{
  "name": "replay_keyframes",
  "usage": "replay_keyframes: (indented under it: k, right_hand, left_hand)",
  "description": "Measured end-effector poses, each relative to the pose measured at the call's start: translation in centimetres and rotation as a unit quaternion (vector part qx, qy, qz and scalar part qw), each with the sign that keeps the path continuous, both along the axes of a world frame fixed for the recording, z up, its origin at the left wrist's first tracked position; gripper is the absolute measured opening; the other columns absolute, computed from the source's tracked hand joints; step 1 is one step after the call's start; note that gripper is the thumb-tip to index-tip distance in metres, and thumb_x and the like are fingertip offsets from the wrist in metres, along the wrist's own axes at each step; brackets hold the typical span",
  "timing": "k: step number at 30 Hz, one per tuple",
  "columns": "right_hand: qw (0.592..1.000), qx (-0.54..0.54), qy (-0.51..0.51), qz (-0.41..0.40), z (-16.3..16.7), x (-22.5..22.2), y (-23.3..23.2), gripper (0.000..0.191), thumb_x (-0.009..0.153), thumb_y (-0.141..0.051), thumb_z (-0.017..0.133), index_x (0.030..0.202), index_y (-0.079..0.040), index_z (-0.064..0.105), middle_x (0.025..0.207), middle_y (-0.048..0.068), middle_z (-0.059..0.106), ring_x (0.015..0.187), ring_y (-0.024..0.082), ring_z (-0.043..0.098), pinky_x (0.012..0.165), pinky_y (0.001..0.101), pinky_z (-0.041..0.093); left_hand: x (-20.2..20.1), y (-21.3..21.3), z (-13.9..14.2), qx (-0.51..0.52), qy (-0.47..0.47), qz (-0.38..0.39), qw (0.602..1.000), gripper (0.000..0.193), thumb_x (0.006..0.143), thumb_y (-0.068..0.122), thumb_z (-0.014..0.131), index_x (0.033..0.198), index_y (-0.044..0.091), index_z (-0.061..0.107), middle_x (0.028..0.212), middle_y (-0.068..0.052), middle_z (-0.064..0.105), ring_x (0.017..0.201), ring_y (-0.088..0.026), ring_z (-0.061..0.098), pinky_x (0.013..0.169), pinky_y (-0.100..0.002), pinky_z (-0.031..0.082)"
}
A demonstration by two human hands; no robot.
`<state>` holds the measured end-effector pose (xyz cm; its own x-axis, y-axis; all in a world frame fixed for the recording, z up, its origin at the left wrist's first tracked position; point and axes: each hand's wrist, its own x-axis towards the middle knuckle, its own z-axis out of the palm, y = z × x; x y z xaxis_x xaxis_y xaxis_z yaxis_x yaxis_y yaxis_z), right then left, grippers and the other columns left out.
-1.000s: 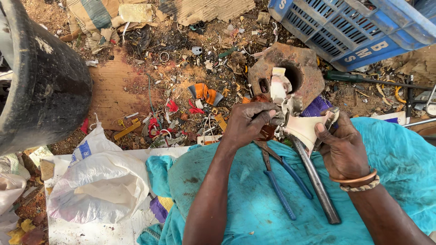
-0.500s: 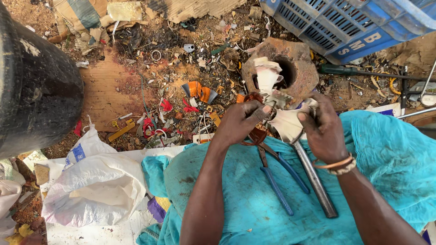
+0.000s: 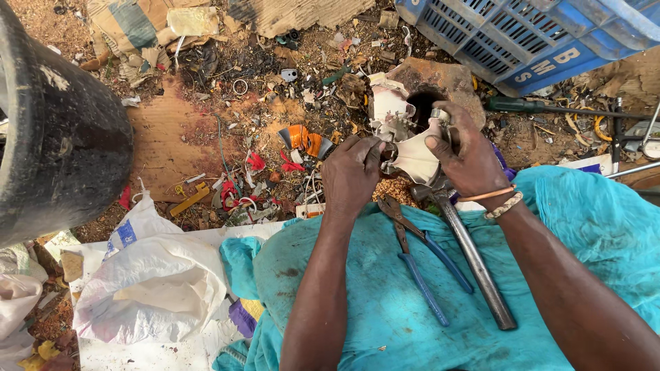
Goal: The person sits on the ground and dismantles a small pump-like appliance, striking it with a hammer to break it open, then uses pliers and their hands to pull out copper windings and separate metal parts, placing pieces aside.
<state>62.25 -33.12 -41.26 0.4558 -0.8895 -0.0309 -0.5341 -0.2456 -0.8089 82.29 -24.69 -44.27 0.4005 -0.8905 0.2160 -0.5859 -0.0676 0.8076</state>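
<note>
White broken plastic casing (image 3: pixel 412 148) is clamped between your left hand (image 3: pixel 352 173) and right hand (image 3: pixel 467 159); blue-handled pliers (image 3: pixel 419 257) and a hammer (image 3: pixel 471 257) lie near, on your teal-clothed lap.

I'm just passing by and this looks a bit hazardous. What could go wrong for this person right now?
Both bare hands, the left hand and right hand, grip a broken white plastic piece; its jagged edges might cut the fingers. The pliers and the hammer lie loose on the teal cloth over the lap and could slide off. Sharp scraps litter the ground close by.
</note>
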Motion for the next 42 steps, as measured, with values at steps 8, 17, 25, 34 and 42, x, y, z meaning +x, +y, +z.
replay_keyframes:
  k: [8,17,25,34,42]
  right_hand:
    - [0.972,-0.040,0.231,-0.018,-0.5,-3.5,12.5,0.070,0.083,-0.062,0.073,0.126,-0.010,0.056,0.113,0.020,0.069,0.104,0.036,0.069,0.089,0.0500,0.056]
    - [0.893,0.163,0.396,0.141,-0.7,-2.0,13.7,0.114,0.072,-0.057,0.078,0.160,-0.014,0.019,0.133,0.025,0.055,0.119,0.043,0.057,0.107,0.0504,0.045]
    - [0.867,0.479,0.021,0.137,1.2,-10.0,12.2,0.117,0.067,-0.042,0.083,0.162,-0.018,0.021,0.159,0.015,0.038,0.134,0.036,0.055,0.108,0.0518,0.046]
    - [0.672,0.657,-0.341,0.015,1.4,-8.7,13.7,0.103,0.077,-0.023,0.075,0.164,-0.017,0.020,0.142,0.023,0.054,0.125,0.041,0.059,0.108,0.0609,0.043]
    - [0.625,0.654,-0.424,0.042,-0.7,-5.1,11.4,0.092,0.086,-0.029,0.066,0.164,-0.020,0.018,0.139,0.024,0.056,0.114,0.038,0.063,0.101,0.0599,0.047]
  left_hand:
    - [-1.3,-1.2,-0.6,0.047,0.065,-0.018,0.997,0.025,0.095,0.032,0.073,0.096,0.008,0.079,0.084,-0.012,0.076,0.069,-0.029,0.071,0.063,-0.044,0.053]
    - [-1.6,-1.6,-1.7,0.090,0.222,-0.068,0.969,0.025,0.095,0.029,0.070,0.097,0.005,0.077,0.067,-0.005,0.070,0.060,-0.010,0.059,0.055,-0.033,0.049]
    - [-1.0,-1.7,-2.2,0.089,0.179,-0.033,0.979,0.018,0.094,0.023,0.074,0.102,0.006,0.075,0.061,-0.001,0.062,0.054,-0.009,0.052,0.052,-0.030,0.041]
    - [-1.3,-1.6,-2.9,0.016,0.255,-0.067,0.965,0.011,0.094,0.010,0.077,0.102,0.005,0.072,0.070,0.007,0.052,0.063,-0.002,0.041,0.054,-0.022,0.036]
    - [-1.4,-1.5,-2.7,0.024,0.388,-0.084,0.917,0.012,0.096,0.011,0.073,0.104,0.004,0.069,0.072,0.007,0.060,0.063,-0.002,0.047,0.054,-0.022,0.039]
